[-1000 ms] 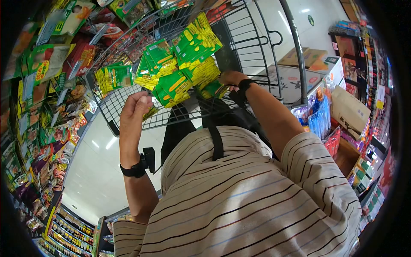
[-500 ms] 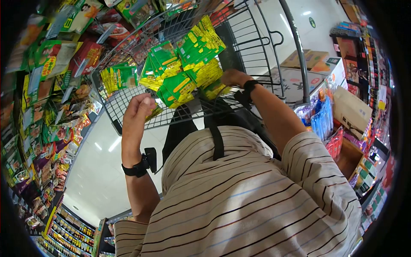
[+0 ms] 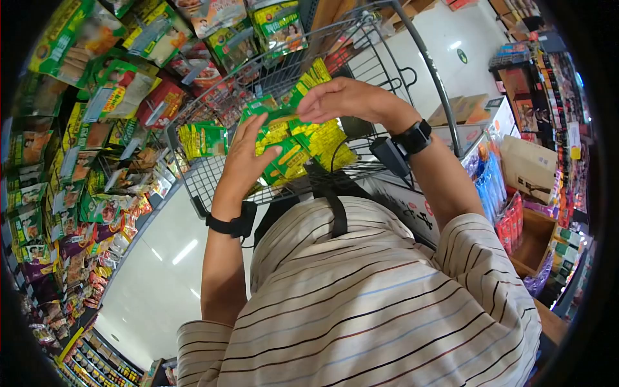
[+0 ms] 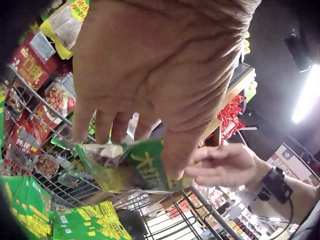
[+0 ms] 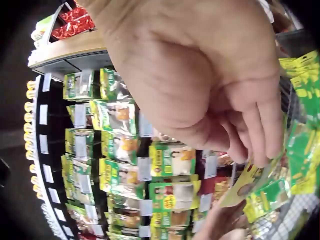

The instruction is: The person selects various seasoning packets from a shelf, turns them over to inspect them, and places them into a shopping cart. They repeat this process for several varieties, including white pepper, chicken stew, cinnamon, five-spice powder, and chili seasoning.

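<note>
Risking a drop: the green packet (image 4: 145,167), held above the stacked packets (image 3: 322,145) in the cart (image 3: 200,207), may slip down among them if one hold eases before another is firm. Left hand (image 3: 242,161): fingers nearly closed on the packet, thumb across its near face, fingertips behind its upper edge. Packet: between both hands. Right hand (image 3: 354,100): fingers partly curled at its right end; grip cannot be told.
</note>
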Motion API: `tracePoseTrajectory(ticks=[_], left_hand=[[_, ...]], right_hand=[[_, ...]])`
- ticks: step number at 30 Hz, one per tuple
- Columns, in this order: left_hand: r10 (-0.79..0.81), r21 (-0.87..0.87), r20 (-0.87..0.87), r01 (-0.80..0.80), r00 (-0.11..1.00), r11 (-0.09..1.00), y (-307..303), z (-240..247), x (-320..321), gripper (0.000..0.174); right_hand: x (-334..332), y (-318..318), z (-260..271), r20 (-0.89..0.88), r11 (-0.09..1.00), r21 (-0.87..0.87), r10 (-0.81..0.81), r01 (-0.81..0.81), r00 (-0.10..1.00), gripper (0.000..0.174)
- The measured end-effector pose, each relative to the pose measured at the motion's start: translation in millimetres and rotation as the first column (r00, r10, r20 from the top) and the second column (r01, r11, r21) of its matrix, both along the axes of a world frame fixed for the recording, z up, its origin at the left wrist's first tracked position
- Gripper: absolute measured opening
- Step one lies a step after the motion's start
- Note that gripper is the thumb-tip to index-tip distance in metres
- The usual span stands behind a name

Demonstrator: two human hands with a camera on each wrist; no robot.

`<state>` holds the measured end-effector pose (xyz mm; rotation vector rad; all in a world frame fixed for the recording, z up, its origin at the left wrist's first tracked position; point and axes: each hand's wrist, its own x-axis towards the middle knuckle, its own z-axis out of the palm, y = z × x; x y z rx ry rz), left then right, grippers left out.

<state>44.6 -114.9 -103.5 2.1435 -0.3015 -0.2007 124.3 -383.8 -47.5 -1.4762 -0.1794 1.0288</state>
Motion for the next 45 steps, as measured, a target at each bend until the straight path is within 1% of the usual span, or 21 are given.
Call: tracePoseTrajectory(ticks=[3, 4, 5, 7, 8, 11, 15, 16, 20, 23, 24, 28, 30, 31, 32, 33, 35, 37, 39, 40, 45], left_hand=[[-0.034, 0.023, 0.132, 0.031, 0.991, 0.999, 14.5, 1.0, 11.1, 0.041], [-0.007, 0.019, 0.237, 0.003, 0.971, 1.000, 17.7, -1.1, 12.9, 0.029], [0.031, -0.108, 0.048, -0.025, 0.998, 0.994, 23.0, -1.9, 11.1, 0.027], [0.036, -0.330, -0.336, -0.153, 0.941, 0.931, 30.0, 3.4, 6.1, 0.025], [0.044, -0.403, -0.384, -0.210, 0.922, 0.891, 32.5, 7.1, 3.1, 0.026], [0.031, -0.579, -0.527, -0.385, 0.849, 0.718, 37.0, 27.1, -13.4, 0.030], [0.074, -0.621, -0.547, -0.464, 0.834, 0.632, 55.6, 32.6, -23.9, 0.030], [0.075, -0.607, -0.524, -0.434, 0.848, 0.666, 63.9, 33.2, -24.7, 0.026], [0.135, -0.622, -0.521, -0.483, 0.843, 0.616, 68.3, 48.8, -33.1, 0.028], [0.148, -0.652, -0.500, -0.483, 0.854, 0.585, 71.2, 51.4, -35.2, 0.028], [0.134, -0.665, -0.489, -0.468, 0.862, 0.583, 72.7, 50.0, -34.4, 0.027], [0.154, -0.658, -0.472, -0.463, 0.868, 0.593, 75.0, 57.5, -33.3, 0.026], [0.176, -0.627, -0.447, -0.448, 0.877, 0.638, 75.5, 58.0, -33.9, 0.027], [0.188, -0.614, -0.422, -0.432, 0.887, 0.661, 76.8, 58.5, -33.5, 0.028], [0.182, -0.545, -0.407, -0.398, 0.895, 0.738, 80.9, 54.5, -35.2, 0.029], [0.178, -0.478, -0.361, -0.345, 0.916, 0.808, 84.6, 53.3, -31.6, 0.031], [0.168, -0.550, -0.421, -0.397, 0.892, 0.735, 75.5, 61.2, -29.1, 0.034], [0.105, -0.628, -0.364, -0.327, 0.925, 0.706, 66.7, 82.9, -29.4, 0.037], [0.087, -0.651, -0.320, -0.286, 0.943, 0.703, 64.9, 84.9, -20.8, 0.038], [0.079, -0.658, -0.312, -0.275, 0.947, 0.701, 64.1, 84.8, -19.5, 0.039], [0.074, -0.684, -0.293, -0.263, 0.953, 0.681, 56.5, 94.9, -12.3, 0.041]], right_hand=[[-2.4, 17.7, 35.1, 0.058, 0.999, 0.041, 0.020, -0.023, 0.998, 0.030], [-4.3, 23.0, 42.1, 0.064, 0.997, 0.073, 0.020, -0.025, 0.998, 0.030], [-6.5, 27.3, 45.0, 0.093, 0.996, 0.092, -0.017, 0.009, 0.995, 0.030], [-10.0, 34.9, 49.2, 0.145, 0.988, 0.135, -0.088, 0.069, 0.986, 0.031], [-11.4, 37.7, 50.5, 0.208, 0.983, 0.155, -0.132, 0.100, 0.969, 0.035], [-17.3, 43.4, 49.2, 0.217, 0.949, 0.236, -0.260, 0.208, 0.941, 0.039], [-23.6, 53.9, 31.9, 0.187, 0.909, 0.149, -0.411, 0.388, 0.892, 0.032], [-25.7, 57.7, 26.0, 0.193, 0.914, 0.172, -0.397, 0.367, 0.897, 0.029], [-37.4, 78.3, 11.0, 0.221, 0.981, 0.073, -0.189, 0.177, 0.957, 0.030], [-49.1, 97.3, 6.6, 0.212, 0.990, 0.107, -0.113, 0.092, 0.971, 0.031], [-51.6, 103.5, 4.4, 0.259, 0.984, 0.150, -0.133, 0.096, 0.957, 0.030], [-49.5, 107.7, 3.6, 0.239, 0.983, 0.136, -0.156, 0.127, 0.958, 0.027], [-53.5, 110.0, 13.1, 0.238, 0.976, 0.163, -0.183, 0.147, 0.954, 0.028], [-56.9, 108.4, 13.8, 0.230, 0.977, 0.175, -0.165, 0.126, 0.959, 0.028], [-53.8, 105.2, 14.8, 0.257, 0.976, 0.193, -0.151, 0.102, 0.955, 0.029], [-51.3, 102.8, 18.4, 0.217, 0.978, 0.187, -0.133, 0.093, 0.967, 0.032], [-49.1, 102.8, 19.4, 0.250, 0.969, 0.178, -0.213, 0.171, 0.945, 0.034], [-45.7, 103.3, 29.2, 0.253, 0.963, 0.208, -0.220, 0.170, 0.942, 0.031], [-44.4, 101.8, 36.8, 0.205, 0.971, 0.166, -0.206, 0.174, 0.957, 0.028], [-42.0, 102.6, 32.4, 0.206, 0.957, 0.228, -0.229, 0.181, 0.951, 0.029], [-42.2, 102.7, 50.0, 0.272, 0.940, 0.287, -0.266, 0.186, 0.925, 0.029]])
